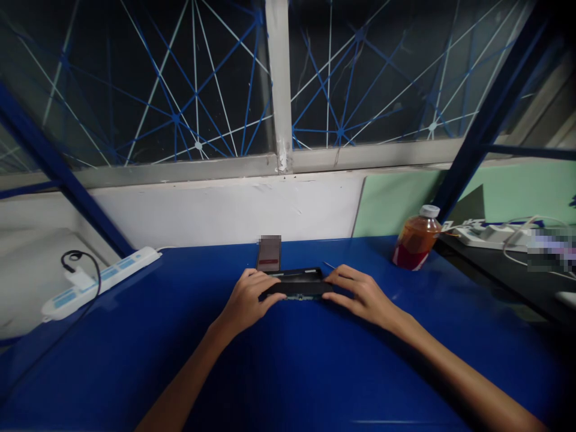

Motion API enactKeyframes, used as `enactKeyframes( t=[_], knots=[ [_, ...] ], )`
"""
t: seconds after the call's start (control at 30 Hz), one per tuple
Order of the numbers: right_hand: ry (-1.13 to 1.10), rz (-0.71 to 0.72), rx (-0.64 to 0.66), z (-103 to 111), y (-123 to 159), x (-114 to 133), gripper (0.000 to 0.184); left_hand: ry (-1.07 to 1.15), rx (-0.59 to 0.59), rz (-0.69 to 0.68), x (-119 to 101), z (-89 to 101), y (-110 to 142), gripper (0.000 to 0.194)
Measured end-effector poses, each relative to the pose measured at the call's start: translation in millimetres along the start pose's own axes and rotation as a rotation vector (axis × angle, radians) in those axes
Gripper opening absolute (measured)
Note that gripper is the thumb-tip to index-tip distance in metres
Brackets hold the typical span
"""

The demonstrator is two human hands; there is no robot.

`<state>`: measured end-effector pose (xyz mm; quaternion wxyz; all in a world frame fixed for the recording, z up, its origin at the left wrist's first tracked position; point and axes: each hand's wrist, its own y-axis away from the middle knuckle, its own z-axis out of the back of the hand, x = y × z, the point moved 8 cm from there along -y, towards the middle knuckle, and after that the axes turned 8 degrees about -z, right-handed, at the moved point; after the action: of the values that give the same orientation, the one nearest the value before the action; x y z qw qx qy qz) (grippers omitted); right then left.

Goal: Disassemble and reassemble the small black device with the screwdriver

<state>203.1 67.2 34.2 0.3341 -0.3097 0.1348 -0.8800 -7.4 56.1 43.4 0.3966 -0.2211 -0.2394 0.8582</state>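
Observation:
Both hands grip a black, flat rectangular device [299, 288] low over the blue tabletop. My left hand [246, 298] is closed on its left end, thumb at the near edge and fingers over the far side. At the right end, my right hand [363, 294] pinches it the same way. A dark frame-like part [320, 275] shows behind the front strip, and a greenish, board-like edge runs below. I cannot tell its exact kind. Just beyond my left hand stands a phone-like slab [269, 258], its top blurred. A thin rod [328, 264] lies by my right fingertips.
A bottle [417, 237] of amber drink with a white cap stands at the back right. The white power strip [105, 282] lies on the left with a plugged-in black cable [98, 279]. Blue frame posts rise on both sides. A white wall and window close off the back.

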Motion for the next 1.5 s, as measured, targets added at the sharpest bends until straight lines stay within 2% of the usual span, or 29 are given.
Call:
enactKeyframes(
  t=[0.23, 0.33, 0.43, 0.63, 0.83, 0.97, 1.07, 1.17, 1.23, 1.33, 1.4, 1.5],
  knots=[
    [-0.092, -0.067, -0.087, 10, -3, -1, 0.031, -0.048, -0.032, -0.023, -8, 2.2, -5, 0.022],
    [-0.103, -0.128, -0.023, 8, -5, -5, 0.030, -0.051, 0.032, -0.024, -10, -1.6, -4, 0.026],
    [-0.110, -0.165, 0.109, 0, -5, -8, 0.032, -0.049, 0.133, -0.033, -11, -10.7, -2, 0.028],
    [-0.049, -0.155, 0.282, -14, 0, -12, 0.031, -0.072, 0.253, -0.041, -13, -26.7, 3, 0.027],
    [0.004, -0.097, 0.346, -29, 4, -11, 0.030, -0.062, 0.309, -0.026, -11, -36.6, 6, 0.024],
    [0.006, -0.097, 0.291, -24, 1, -12, 0.029, -0.047, 0.306, -0.026, -10, -39.2, 8, 0.022],
    [0.092, -0.173, 0.155, 0, -3, -27, 0.031, -0.045, 0.284, -0.020, -8, -38.6, 7, 0.021],
    [0.309, -0.310, 0.009, 32, 0, -57, 0.036, -0.034, 0.261, -0.008, -6, -38.0, 7, 0.020],
    [0.429, -0.436, 0.049, 41, 7, -82, 0.044, -0.035, 0.244, 0.004, -5, -37.6, 7, 0.019],
    [0.465, -0.552, 0.282, 32, 19, -109, 0.052, -0.057, 0.210, 0.025, -2, -36.0, 6, 0.018],
    [0.436, -0.546, 0.370, 24, 22, -112, 0.048, -0.073, 0.185, 0.042, 1, -35.0, 6, 0.017],
    [0.408, -0.507, 0.354, 20, 19, -105, 0.041, -0.087, 0.145, 0.056, 4, -33.8, 5, 0.015]
  ],
)
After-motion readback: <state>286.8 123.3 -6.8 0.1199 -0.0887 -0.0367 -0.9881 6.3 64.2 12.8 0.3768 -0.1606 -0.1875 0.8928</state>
